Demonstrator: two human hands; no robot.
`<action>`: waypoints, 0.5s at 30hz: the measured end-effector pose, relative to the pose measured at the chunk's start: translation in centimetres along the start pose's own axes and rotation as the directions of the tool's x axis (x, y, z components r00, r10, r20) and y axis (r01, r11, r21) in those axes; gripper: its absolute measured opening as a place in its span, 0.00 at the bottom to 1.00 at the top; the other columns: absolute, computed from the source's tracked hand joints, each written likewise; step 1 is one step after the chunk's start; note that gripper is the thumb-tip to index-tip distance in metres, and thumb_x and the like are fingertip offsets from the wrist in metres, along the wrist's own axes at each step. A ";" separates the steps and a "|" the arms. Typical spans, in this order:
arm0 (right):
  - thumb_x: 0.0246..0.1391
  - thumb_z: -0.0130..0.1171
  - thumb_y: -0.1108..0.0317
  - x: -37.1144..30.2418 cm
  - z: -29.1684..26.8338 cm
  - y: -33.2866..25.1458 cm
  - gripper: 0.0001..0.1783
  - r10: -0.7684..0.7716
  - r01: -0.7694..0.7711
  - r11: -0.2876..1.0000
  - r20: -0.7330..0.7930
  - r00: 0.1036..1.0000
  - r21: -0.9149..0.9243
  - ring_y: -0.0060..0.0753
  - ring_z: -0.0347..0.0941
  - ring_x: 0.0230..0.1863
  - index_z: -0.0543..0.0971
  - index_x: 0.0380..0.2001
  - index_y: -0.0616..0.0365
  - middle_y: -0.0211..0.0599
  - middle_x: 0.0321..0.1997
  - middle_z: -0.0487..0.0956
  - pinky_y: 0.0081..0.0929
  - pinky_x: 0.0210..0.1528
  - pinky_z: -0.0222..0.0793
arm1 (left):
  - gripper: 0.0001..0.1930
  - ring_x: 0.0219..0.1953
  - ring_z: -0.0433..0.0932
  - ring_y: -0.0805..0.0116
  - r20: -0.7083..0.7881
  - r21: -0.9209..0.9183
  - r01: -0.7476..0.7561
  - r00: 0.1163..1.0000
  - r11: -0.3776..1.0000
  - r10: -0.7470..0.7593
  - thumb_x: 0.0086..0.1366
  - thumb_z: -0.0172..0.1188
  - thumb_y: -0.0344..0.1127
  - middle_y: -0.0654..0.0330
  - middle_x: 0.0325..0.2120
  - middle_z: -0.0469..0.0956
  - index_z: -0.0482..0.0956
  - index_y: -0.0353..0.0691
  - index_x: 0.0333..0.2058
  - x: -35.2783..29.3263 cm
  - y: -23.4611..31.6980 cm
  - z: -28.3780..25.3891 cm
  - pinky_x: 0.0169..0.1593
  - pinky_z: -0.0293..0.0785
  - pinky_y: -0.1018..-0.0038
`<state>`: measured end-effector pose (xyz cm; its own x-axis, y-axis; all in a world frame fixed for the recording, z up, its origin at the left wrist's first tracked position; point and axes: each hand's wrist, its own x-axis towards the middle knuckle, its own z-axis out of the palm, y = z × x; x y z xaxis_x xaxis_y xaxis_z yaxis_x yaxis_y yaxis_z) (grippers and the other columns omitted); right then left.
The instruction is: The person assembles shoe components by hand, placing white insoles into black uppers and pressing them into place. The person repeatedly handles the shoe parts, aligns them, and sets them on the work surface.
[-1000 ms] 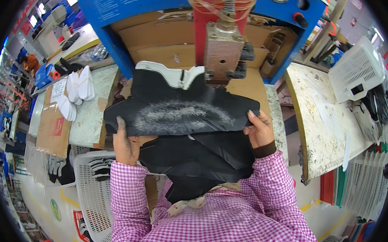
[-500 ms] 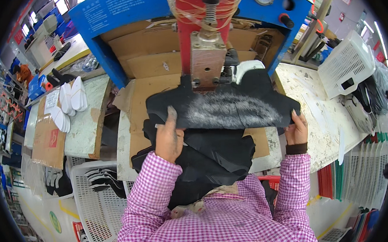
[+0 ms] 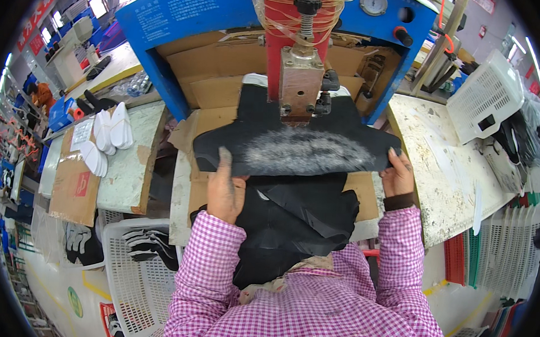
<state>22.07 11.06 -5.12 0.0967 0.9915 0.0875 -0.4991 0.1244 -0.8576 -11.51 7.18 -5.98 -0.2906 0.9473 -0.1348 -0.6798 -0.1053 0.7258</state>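
Note:
A wide black sheet of flexible material (image 3: 219, 142) with a chalky white scuffed band across it is stretched between my hands. My left hand (image 3: 226, 193) pinches its near left edge, thumb on top. At the right end, my right hand (image 3: 398, 174) grips it with the thumb on top and the other fingers partly hidden underneath. The metal head (image 3: 300, 88) of a press stands over the sheet's middle; whether they touch I cannot tell. Several overlapping black pieces (image 3: 292, 215) lie below the sheet, toward my body. A white edge (image 3: 254, 79) shows at the sheet's far side.
The blue press frame (image 3: 168, 23), lined with cardboard, surrounds the work spot. White insole-shaped pieces (image 3: 122, 127) lie on the left table. A white basket (image 3: 142, 284) holding black-and-white pieces is at lower left. Another white basket (image 3: 484, 97) leans on the right table (image 3: 446, 178).
Both hands have shifted the black sheet leftward beneath the press head, keeping their grip. More of the white edge shows at its far left. The whole view has swung slightly.

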 end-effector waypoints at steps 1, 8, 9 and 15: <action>0.59 0.53 0.70 -0.6 -0.8 -0.7 0.10 -0.004 0.003 0.999 -0.049 0.999 -0.034 0.18 0.76 0.27 0.75 0.43 0.59 0.31 0.36 0.81 0.15 0.26 0.69 | 0.20 0.37 0.77 0.70 0.017 -0.009 -0.008 1.000 1.000 0.008 0.64 0.59 0.44 0.59 0.41 0.77 0.72 0.36 0.47 -0.2 -1.0 0.5 0.39 0.76 0.76; 0.57 0.56 0.71 -2.6 1.7 2.4 0.09 0.107 -0.107 0.994 0.042 0.993 -0.005 0.17 0.74 0.23 0.76 0.41 0.59 0.28 0.33 0.80 0.13 0.21 0.67 | 0.20 0.46 0.77 0.63 -0.061 0.026 -0.019 0.998 0.999 0.020 0.68 0.52 0.43 0.53 0.47 0.75 0.69 0.32 0.51 -3.0 4.2 -2.8 0.49 0.75 0.69; 0.57 0.56 0.71 -2.5 2.1 2.7 0.09 0.114 -0.114 0.993 0.027 0.993 0.003 0.18 0.75 0.24 0.76 0.41 0.59 0.28 0.33 0.80 0.14 0.22 0.68 | 0.21 0.46 0.76 0.63 0.070 0.030 -0.112 0.992 0.993 0.109 0.68 0.52 0.44 0.53 0.46 0.75 0.69 0.32 0.50 -3.4 4.7 -3.1 0.50 0.74 0.68; 0.58 0.53 0.72 -2.9 -1.0 0.2 0.12 -0.036 0.033 0.999 -0.081 0.996 -0.036 0.21 0.78 0.28 0.75 0.45 0.61 0.34 0.37 0.81 0.14 0.24 0.71 | 0.17 0.44 0.76 0.68 0.005 -0.026 0.012 1.000 1.000 -0.012 0.68 0.54 0.40 0.56 0.44 0.75 0.70 0.32 0.48 -3.0 0.6 -1.1 0.51 0.73 0.71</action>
<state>22.58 8.18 -6.07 0.1843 0.9799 0.0765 -0.4639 0.1553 -0.8722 -11.78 3.97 -5.87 -0.2787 0.9501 -0.1403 -0.7005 -0.1012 0.7065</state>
